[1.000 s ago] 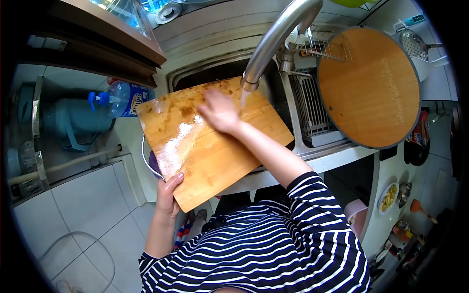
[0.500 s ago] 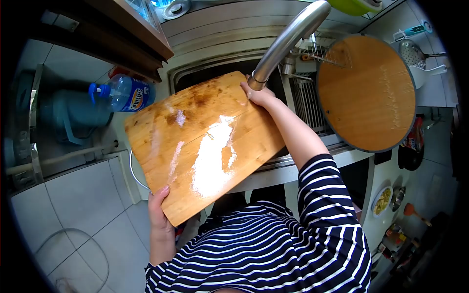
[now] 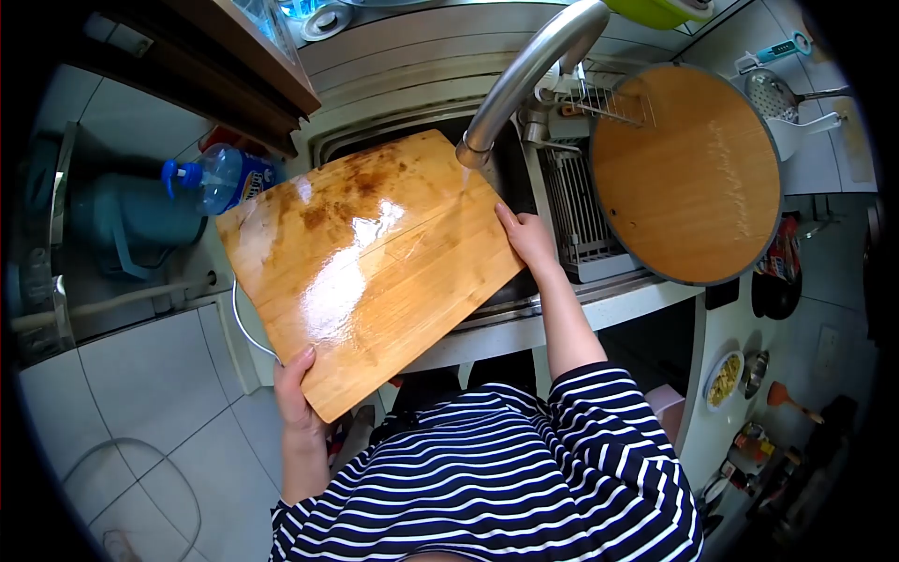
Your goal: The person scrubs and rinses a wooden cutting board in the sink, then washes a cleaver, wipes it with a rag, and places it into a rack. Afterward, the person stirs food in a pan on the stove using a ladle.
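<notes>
The cutting board (image 3: pixel 412 272) is tilted over the sink (image 3: pixel 513 175), its long axis running from 8 to 2 o'clock; it lies toward 1 o'clock from the left hand (image 3: pixel 296 395) and toward 9 o'clock from the right hand (image 3: pixel 531 241). The right hand is nearer the tap (image 3: pixel 475 150), whose mouth stands at 11 o'clock from it, with a thin stream of water (image 3: pixel 465 178) falling on the board. Each grip is clamped on a board edge, thumb on the upper face, the left at 7 o'clock and the right at 3; the fingers underneath are hidden.
</notes>
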Available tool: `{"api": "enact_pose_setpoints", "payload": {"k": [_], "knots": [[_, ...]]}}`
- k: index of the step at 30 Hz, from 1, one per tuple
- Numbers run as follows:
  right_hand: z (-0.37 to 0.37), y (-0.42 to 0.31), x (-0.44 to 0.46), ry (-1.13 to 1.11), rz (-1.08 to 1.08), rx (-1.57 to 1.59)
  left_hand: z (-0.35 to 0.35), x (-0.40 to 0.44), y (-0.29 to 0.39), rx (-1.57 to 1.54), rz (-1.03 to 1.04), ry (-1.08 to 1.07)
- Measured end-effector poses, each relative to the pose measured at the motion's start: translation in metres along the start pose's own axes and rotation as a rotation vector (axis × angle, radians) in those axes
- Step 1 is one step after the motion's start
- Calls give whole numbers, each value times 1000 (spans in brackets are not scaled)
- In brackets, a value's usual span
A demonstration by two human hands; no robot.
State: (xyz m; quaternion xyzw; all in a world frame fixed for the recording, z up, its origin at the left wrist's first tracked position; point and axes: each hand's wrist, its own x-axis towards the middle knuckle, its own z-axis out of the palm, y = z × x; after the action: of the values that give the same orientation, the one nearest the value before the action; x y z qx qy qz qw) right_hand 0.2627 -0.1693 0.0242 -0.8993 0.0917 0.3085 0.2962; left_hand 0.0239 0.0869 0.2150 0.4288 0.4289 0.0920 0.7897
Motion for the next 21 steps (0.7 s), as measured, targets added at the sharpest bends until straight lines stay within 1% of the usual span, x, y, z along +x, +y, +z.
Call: {"api": "enact_pose_setpoints", "payload": {"k": [1,4,7,9,10,11,12,13,14,15,16,18,19,21], "knots": [[3,1,-5,81,-39,-4,-3,0,3,7,-6,-6],[7,9,-10,219,-60,110,-36,20,-2,128,-36,-2],[11,20,-18,339,-85,222,-47,32,-5,117,-62,-95],[9,40,-2,307,-200,313,-52,35,-9,80,-91,-151],[2,34,-4,289,-256,360,-58,37,-12,59,-109,-173],[-9,30,-5,119,-201,582,-63,40,-16,39,-126,-197],[-26,19,-5,-110,-78,731,-68,43,-18,16,-160,-223],[-43,5,-9,-264,-73,816,-73,47,-20,-6,-194,-252],[-57,-6,-12,-423,-65,898,-79,51,-23,-28,-227,-279],[-69,-11,-5,-585,-41,876,-88,59,-31,-39,-243,-299],[-78,-15,1,-702,-9,864,-96,70,-40,-48,-254,-321],[-97,-23,-4,-645,-133,726,-103,86,-54,-87,-278,-339],[-107,-28,-11,-640,-179,741,-97,92,-59,-118,-292,-336],[-125,-36,-26,-572,-189,781,-87,106,-72,-162,-339,-336]]}}
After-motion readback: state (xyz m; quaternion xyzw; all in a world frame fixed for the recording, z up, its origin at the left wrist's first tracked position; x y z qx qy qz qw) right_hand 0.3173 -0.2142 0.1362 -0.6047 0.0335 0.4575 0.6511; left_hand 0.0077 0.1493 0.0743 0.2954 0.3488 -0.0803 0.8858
